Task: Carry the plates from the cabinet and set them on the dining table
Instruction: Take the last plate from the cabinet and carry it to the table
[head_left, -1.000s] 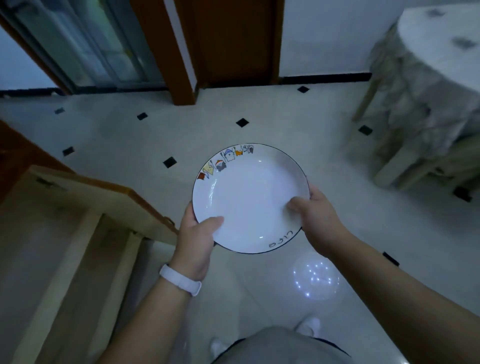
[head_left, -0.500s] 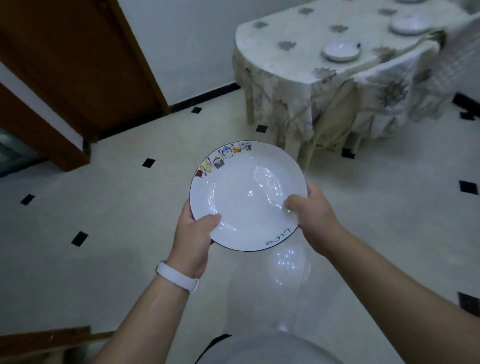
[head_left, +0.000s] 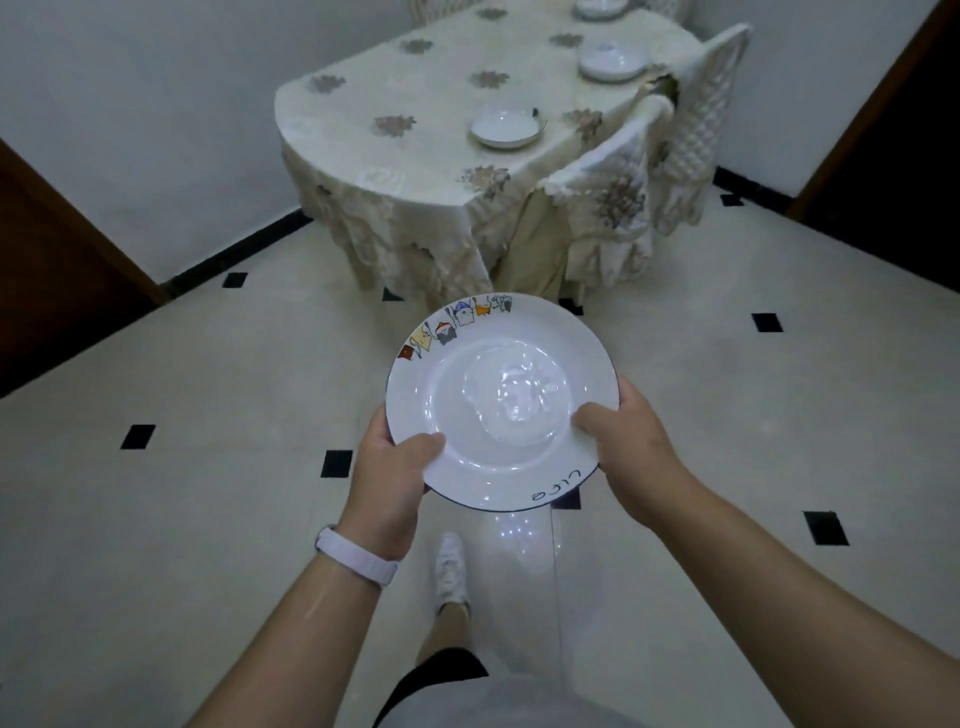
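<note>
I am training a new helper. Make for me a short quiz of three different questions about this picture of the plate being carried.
1. True or false: the round white plate with cartoon figures on its rim is already set on the oval dining table with the cream floral cloth.
2. Which hands hold the plate? A) the left hand only B) the right hand only C) both hands
3. Fill in: on the left wrist sits a white ____.

Key:
1. False, it is held over the tiled floor.
2. C, one hand at each side of the rim.
3. Wristband.
</note>
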